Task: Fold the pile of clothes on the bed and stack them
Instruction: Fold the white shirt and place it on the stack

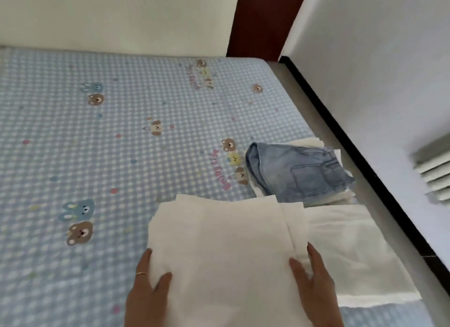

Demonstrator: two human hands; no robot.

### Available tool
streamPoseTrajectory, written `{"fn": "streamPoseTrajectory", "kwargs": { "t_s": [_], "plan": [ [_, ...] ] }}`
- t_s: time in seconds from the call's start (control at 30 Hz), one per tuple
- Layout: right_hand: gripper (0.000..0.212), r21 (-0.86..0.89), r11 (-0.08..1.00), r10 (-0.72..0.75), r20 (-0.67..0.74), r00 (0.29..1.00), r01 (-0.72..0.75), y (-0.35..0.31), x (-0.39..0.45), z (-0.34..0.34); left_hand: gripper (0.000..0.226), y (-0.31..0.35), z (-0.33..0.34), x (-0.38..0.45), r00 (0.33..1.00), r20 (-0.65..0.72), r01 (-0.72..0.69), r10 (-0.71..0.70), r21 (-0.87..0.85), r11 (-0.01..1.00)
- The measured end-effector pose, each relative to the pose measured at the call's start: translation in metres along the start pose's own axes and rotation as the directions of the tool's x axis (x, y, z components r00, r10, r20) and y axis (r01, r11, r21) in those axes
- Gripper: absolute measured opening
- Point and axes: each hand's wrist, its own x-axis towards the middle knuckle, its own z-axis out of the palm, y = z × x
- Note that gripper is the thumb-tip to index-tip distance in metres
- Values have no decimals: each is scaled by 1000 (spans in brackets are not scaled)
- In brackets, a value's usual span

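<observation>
Bed [121,131] in blue gingham sheet with bear prints, cream headboard [117,17], white wall [377,58], black skirting [353,146].

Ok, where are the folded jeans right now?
In the head view, the folded jeans sit right of centre atop white clothes near the bed's right edge.

A folded white cloth garment [224,248], roughly rectangular with layered edges at its far right corner, lies flat on the near part of my bed. Just to its right, partly under it, a second white garment [353,248] lies spread flat. Farther right, folded light-blue denim shorts [299,173], back pocket up, top a stack of folded white clothes [306,141].
</observation>
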Motion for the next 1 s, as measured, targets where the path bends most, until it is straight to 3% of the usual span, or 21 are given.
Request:
{"fn": "streamPoseTrajectory", "kwargs": {
  "t_s": [0.17, 0.33, 0.43, 0.5, 0.57, 0.63, 0.67, 0.73, 0.8, 1.0],
  "plan": [
    [57, -47, 998, 26, -64, 998, -29, 88, 98, -135, 74, 62, 162, -65, 999, 32, -27, 30, -63, 998],
    [53, -56, 998, 26, -37, 999, -28, 174, 193, -208, 69, 94, 288, -98, 996, 90, -7, 13, -65, 998],
    [50, -55, 998, 17, 23, 1000, -16, 206, 232, -216, 68, 95, 327, -97, 993, 119, -15, 14, 8, 1000],
    [54, -95, 995, 42, 92, 995, -33, 217, 247, -213, 66, 96, 340, -96, 990, 142, -53, 27, 186, 981],
    [63, -315, 949, 40, 23, 999, -31, 221, 252, -201, 56, 94, 346, -96, 964, 116, -264, 238, 478, 838],
    [61, -580, 803, -215, -67, 974, 137, 213, 247, -185, 71, 94, 358, -95, 887, 188, -441, 422, 612, 656],
    [56, -642, 718, -349, 0, 937, 267, 204, 241, -178, 74, 94, 366, -96, 843, 238, -511, 483, 635, 579],
    [56, -661, 598, -455, 187, 871, 454, 199, 238, -167, 70, 95, 386, -92, 797, 355, -584, 489, 662, 470],
    [64, -654, 577, -408, 289, 866, 490, 211, 250, -162, 71, 88, 412, -81, 786, 392, -603, 478, 657, 453],
    [62, -553, 647, -429, 306, 850, 525, 274, 285, -128, 74, 27, 465, -50, 804, 388, -581, 452, 678, 452]
  ]
}}
